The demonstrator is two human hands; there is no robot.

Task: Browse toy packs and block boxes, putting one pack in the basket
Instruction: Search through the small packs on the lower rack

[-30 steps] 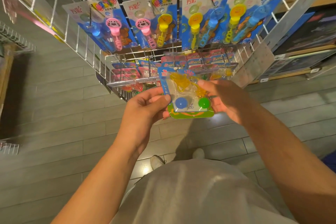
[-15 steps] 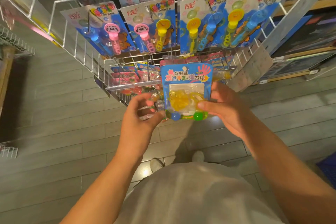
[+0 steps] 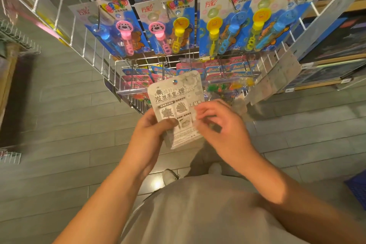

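- We hold a flat grey-backed cardboard toy pack (image 3: 176, 109) just below the white wire display rack (image 3: 126, 73).
- Our left hand (image 3: 150, 134) pinches its lower left edge; right hand (image 3: 219, 125) fingers curl at its right edge, grip blurred.
- Still browsing: the blue basket (image 3: 357, 188), well right, awaits a pack.

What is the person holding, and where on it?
A toy pack, grey back showing: left hand pinches its lower left edge; right hand touches the right edge, blurred.

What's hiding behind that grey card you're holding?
Behind the card hang more toy packs on the wire rack. The card shows only its printed grey back, so the toys on its front are hidden. The left hand pinches it.
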